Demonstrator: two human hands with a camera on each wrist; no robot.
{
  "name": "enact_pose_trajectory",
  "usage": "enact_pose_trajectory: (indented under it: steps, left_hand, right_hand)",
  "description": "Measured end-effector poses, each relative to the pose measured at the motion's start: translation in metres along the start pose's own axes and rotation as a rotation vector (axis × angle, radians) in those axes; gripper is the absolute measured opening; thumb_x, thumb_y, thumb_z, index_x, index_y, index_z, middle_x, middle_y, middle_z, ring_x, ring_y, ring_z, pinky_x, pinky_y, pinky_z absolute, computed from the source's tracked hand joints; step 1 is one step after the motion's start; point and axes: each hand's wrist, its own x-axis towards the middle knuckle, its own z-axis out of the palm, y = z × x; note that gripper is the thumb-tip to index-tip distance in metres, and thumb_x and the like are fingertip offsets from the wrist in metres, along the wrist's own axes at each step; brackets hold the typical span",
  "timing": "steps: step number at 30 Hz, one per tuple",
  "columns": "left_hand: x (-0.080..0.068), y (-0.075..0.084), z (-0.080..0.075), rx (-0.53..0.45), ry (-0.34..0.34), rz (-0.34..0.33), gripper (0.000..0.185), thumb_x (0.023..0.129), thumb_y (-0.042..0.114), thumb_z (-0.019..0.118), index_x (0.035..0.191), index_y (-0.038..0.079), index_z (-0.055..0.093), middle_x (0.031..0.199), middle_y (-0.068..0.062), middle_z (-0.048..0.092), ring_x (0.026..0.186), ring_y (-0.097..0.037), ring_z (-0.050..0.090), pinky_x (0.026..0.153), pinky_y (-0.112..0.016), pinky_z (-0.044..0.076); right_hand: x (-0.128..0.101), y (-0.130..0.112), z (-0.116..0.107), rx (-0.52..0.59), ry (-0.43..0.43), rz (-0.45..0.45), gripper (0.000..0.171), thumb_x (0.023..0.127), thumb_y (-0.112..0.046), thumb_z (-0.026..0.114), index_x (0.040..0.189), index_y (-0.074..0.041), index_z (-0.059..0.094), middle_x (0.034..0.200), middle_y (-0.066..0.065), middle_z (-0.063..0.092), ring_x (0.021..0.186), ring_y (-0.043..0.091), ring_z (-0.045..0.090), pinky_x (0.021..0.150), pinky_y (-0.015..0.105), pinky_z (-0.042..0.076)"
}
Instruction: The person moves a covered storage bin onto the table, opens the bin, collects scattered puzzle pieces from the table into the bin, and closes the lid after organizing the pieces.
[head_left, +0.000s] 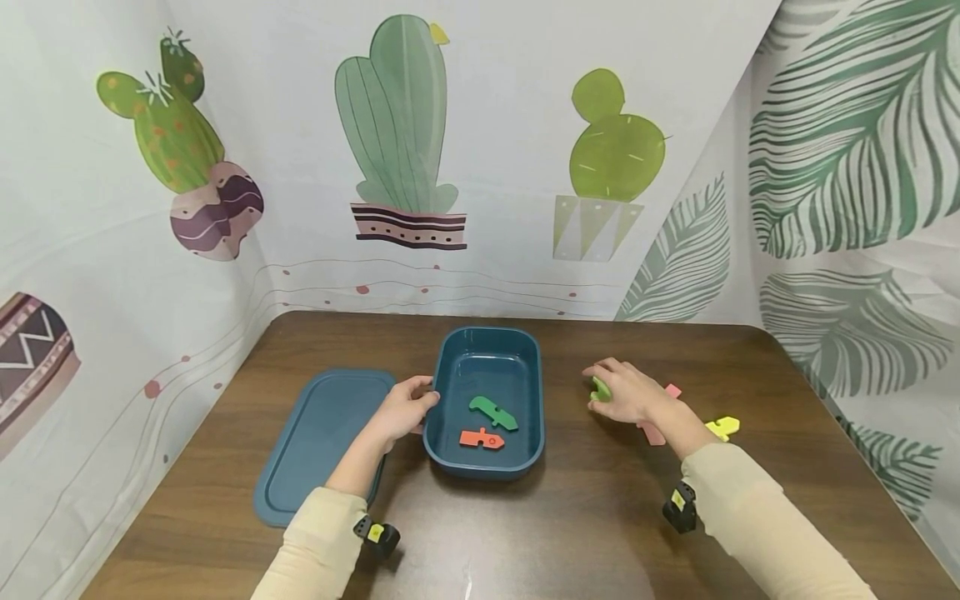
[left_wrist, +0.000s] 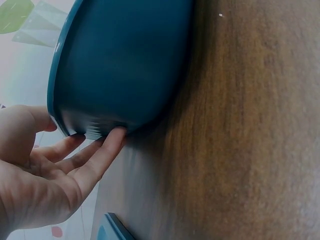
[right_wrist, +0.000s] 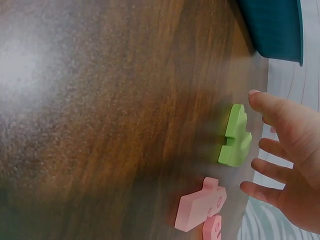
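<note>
My left hand (head_left: 405, 407) holds the left rim of a blue plastic container (head_left: 483, 472). In the left wrist view its thumb is at the rim and the fingers press the outer wall. Inside the container lie a dark green knife-shaped piece (head_left: 493, 412) and an orange notched piece (head_left: 482, 439). To the right, my right hand (head_left: 628, 392) hovers over a light green notched piece (head_left: 601, 389). From the right wrist view, its fingers are spread and loosely bent beside the light green piece (right_wrist: 237, 137), with a gap between.
Pink notched pieces (right_wrist: 200, 205) lie on the table close to the right hand, partly under the forearm in the head view. A yellow piece (head_left: 723, 427) is farther right. Left of the container, a flat blue lid (head_left: 322, 437) lies beneath the left forearm. A patterned cloth (head_left: 510, 275) hangs behind the table.
</note>
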Motion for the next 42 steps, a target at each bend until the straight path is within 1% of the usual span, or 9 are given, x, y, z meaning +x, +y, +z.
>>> enact_pose_trajectory:
  steps: [8,18,23,26,30,34,38,42]
  left_hand:
    - [0.002,-0.001,0.0,0.008,0.01,-0.005,0.042,0.093,0.016,0.052,0.132,0.005,0.045,0.119,-0.016,0.056,0.085,-0.023,0.063,0.066,-0.04,0.056]
    - [0.002,-0.001,0.0,-0.005,0.014,-0.012,0.041,0.093,0.016,0.052,0.132,0.005,0.046,0.119,-0.016,0.057,0.081,-0.022,0.063,0.066,-0.04,0.056]
    - [0.002,0.0,0.0,0.001,0.013,-0.013,0.044,0.093,0.016,0.052,0.134,0.005,0.043,0.123,-0.016,0.055,0.085,-0.023,0.062,0.066,-0.039,0.056]
    - [0.002,0.0,0.0,0.0,0.012,-0.012,0.045,0.093,0.017,0.052,0.135,0.005,0.042,0.124,-0.016,0.054,0.087,-0.024,0.062,0.067,-0.039,0.056]
    - [0.001,0.0,0.0,-0.002,0.013,-0.011,0.044,0.093,0.016,0.052,0.135,0.005,0.043,0.124,-0.016,0.054,0.086,-0.024,0.063,0.067,-0.039,0.056]
    - [0.001,0.0,0.0,0.0,0.015,-0.011,0.044,0.093,0.016,0.052,0.135,0.005,0.043,0.124,-0.016,0.054,0.086,-0.023,0.063,0.067,-0.039,0.055]
    - [0.002,-0.001,0.001,-0.001,0.015,-0.011,0.044,0.093,0.016,0.051,0.135,0.005,0.043,0.124,-0.017,0.054,0.086,-0.024,0.062,0.067,-0.039,0.055]
    - [0.002,-0.001,0.001,0.005,0.018,-0.015,0.045,0.093,0.017,0.051,0.135,0.005,0.042,0.125,-0.017,0.054,0.087,-0.024,0.062,0.067,-0.039,0.055]
  right_hand:
    - [0.0,0.006,0.004,-0.006,-0.012,-0.003,0.047,0.078,-0.024,0.069,0.12,-0.006,0.056,0.119,0.021,0.052,0.102,0.042,0.052,0.077,0.047,0.048]
    - [0.0,0.009,0.008,-0.014,-0.018,-0.01,0.046,0.077,-0.023,0.07,0.118,-0.007,0.057,0.117,0.021,0.052,0.099,0.041,0.052,0.071,0.043,0.048]
    - [0.0,0.008,0.008,-0.025,-0.021,-0.014,0.044,0.077,-0.023,0.07,0.117,-0.007,0.057,0.117,0.021,0.053,0.101,0.041,0.052,0.074,0.044,0.048]
    - [0.0,0.009,0.009,-0.025,-0.02,-0.015,0.041,0.077,-0.021,0.071,0.113,-0.007,0.058,0.116,0.022,0.053,0.101,0.042,0.052,0.075,0.045,0.048]
    - [0.002,0.008,0.009,-0.015,-0.02,-0.008,0.034,0.075,-0.02,0.072,0.104,-0.008,0.059,0.113,0.021,0.053,0.098,0.041,0.052,0.072,0.043,0.048]
    - [0.003,0.008,0.011,-0.01,-0.023,-0.006,0.029,0.074,-0.02,0.072,0.097,-0.009,0.057,0.112,0.021,0.053,0.096,0.042,0.052,0.074,0.045,0.047]
    - [0.003,0.009,0.012,-0.002,-0.027,0.0,0.027,0.074,-0.019,0.072,0.094,-0.01,0.056,0.112,0.022,0.053,0.096,0.043,0.051,0.078,0.048,0.047]
    - [0.003,0.009,0.011,0.003,-0.034,0.008,0.027,0.074,-0.018,0.072,0.094,-0.009,0.056,0.112,0.023,0.053,0.097,0.044,0.051,0.078,0.05,0.046]
